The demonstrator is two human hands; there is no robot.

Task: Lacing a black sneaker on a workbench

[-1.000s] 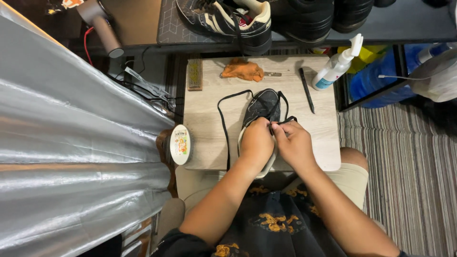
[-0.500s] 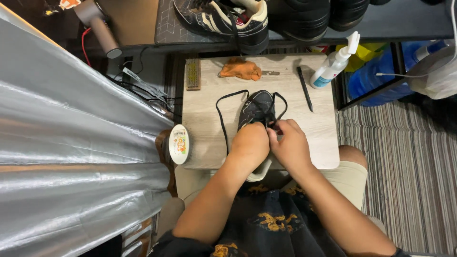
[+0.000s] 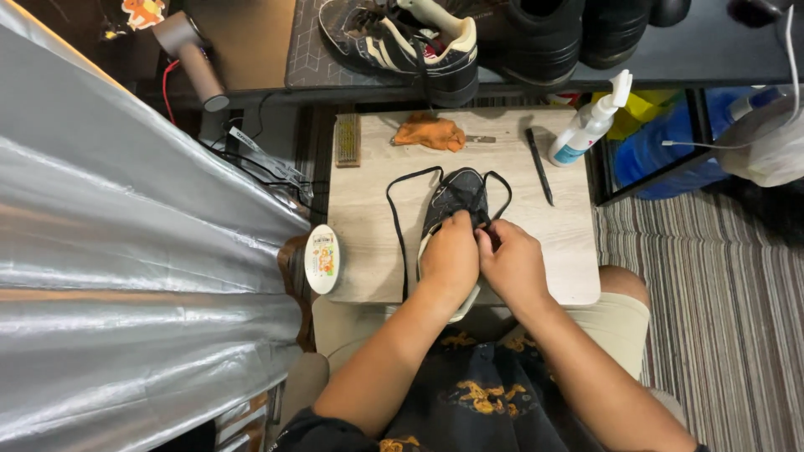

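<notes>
A black sneaker (image 3: 456,194) with a pale sole lies toe-away on a small light wooden table (image 3: 368,251). Its black lace (image 3: 395,219) loops out to the left and right of the shoe. My left hand (image 3: 450,259) covers the shoe's rear half and pinches at the lacing. My right hand (image 3: 512,264) meets it from the right, fingers closed on the lace near the eyelets. Both hands touch each other over the shoe's tongue.
On the table sit an orange cloth (image 3: 430,132), a brush (image 3: 347,140), a black pen-like tool (image 3: 538,165) and a white spray bottle (image 3: 586,125). A round tin (image 3: 322,258) hangs at the left edge. Shoes (image 3: 402,38) stand on a shelf beyond. Silver sheeting (image 3: 126,276) fills the left.
My hands stay on the shoe and shift slightly along the lacing. The lace loops at the sides have changed shape a little.
</notes>
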